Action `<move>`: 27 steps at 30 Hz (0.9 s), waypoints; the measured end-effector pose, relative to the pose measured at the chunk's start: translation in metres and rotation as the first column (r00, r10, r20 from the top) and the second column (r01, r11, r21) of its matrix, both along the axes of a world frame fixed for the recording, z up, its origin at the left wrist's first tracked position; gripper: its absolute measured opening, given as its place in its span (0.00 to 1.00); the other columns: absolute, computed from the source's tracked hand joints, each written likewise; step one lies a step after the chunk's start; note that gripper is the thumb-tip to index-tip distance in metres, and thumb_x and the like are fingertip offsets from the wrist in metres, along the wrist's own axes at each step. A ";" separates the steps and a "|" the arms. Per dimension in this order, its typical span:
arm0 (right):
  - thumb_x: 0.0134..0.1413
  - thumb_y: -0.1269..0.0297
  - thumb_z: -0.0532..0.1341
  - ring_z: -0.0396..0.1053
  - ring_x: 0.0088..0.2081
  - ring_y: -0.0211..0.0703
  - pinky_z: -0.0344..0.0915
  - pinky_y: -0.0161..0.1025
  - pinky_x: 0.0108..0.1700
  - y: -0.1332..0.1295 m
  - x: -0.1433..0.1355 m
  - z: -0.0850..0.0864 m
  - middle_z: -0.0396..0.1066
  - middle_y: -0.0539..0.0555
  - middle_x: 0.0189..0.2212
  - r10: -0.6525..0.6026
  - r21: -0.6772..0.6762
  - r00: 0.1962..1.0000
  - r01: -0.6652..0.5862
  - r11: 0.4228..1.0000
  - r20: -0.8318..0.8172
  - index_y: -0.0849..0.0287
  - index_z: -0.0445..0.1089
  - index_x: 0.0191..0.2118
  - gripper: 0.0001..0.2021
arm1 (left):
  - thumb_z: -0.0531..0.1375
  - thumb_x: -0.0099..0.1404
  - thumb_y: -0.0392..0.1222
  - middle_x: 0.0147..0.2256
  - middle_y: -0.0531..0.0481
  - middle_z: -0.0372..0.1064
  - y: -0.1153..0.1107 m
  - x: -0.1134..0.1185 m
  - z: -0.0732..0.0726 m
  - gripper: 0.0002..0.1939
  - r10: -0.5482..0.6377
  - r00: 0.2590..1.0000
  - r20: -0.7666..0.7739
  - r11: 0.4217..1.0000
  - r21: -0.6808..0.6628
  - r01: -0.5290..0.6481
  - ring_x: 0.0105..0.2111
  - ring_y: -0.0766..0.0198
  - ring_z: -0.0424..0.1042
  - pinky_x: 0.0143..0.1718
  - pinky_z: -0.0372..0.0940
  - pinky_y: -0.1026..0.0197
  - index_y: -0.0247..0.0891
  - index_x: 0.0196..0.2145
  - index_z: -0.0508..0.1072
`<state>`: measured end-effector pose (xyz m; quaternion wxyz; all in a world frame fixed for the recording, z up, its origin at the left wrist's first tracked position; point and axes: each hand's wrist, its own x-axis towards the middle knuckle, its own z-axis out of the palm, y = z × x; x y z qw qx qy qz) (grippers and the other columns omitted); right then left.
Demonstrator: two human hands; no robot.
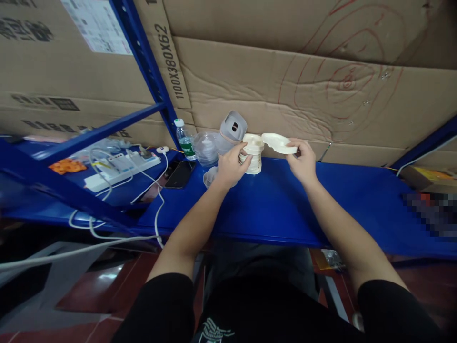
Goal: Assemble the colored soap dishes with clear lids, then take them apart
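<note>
A stack of cream-coloured trays (pixel 253 164) stands on the blue table (pixel 274 205) near the cardboard wall. My left hand (pixel 233 164) grips the upper left side of this stack, with fingers and thumb around its edge. To the right, my right hand (pixel 302 159) pinches one cream tray (pixel 278 142) by its right end, holding it tilted in the air beside the top of the stack. Just behind my left hand are a stack of grey trays (pixel 232 128) and a stack of clear plastic bowls (pixel 205 150). A small clear cup (pixel 210 177) is partly hidden by my left hand.
A water bottle (pixel 185 140) and a black phone (pixel 180 174) are at the left. Beyond the blue shelf post are a white power strip (pixel 121 170), cables and an orange item (pixel 67 166). A cardboard box (pixel 428 178) is at the far right.
</note>
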<state>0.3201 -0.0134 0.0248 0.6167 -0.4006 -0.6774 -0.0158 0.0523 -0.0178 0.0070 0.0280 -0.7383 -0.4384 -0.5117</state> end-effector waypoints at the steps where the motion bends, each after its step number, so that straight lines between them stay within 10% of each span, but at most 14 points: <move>1: 0.52 0.66 0.67 0.77 0.52 0.54 0.74 0.57 0.55 0.012 -0.006 0.003 0.79 0.57 0.47 -0.030 -0.006 0.999 0.030 1.000 0.013 0.52 0.76 0.41 0.09 | 0.63 0.72 0.48 0.46 0.44 0.81 0.002 -0.003 0.000 0.24 0.020 1.000 0.019 1.000 0.002 -0.020 0.43 0.58 0.79 0.50 0.70 0.56 0.36 0.61 0.73; 9: 0.50 0.66 0.66 0.72 0.57 0.59 0.68 0.58 0.61 0.067 -0.071 0.003 0.75 0.65 0.51 -0.114 -0.158 0.990 0.126 0.979 0.087 0.58 0.74 0.48 0.17 | 0.63 0.72 0.46 0.42 0.46 0.82 0.018 -0.026 -0.004 0.18 0.132 0.986 0.100 0.991 -0.037 -0.129 0.42 0.57 0.80 0.49 0.70 0.56 0.39 0.56 0.77; 27: 0.56 0.53 0.67 0.65 0.66 0.63 0.63 0.60 0.66 0.054 -0.100 -0.009 0.68 0.69 0.64 -0.174 -0.294 0.965 0.227 0.929 0.196 0.59 0.71 0.62 0.30 | 0.63 0.72 0.45 0.43 0.47 0.82 0.013 -0.022 0.000 0.16 0.052 0.994 0.099 0.998 -0.043 -0.048 0.43 0.57 0.80 0.49 0.71 0.56 0.40 0.55 0.78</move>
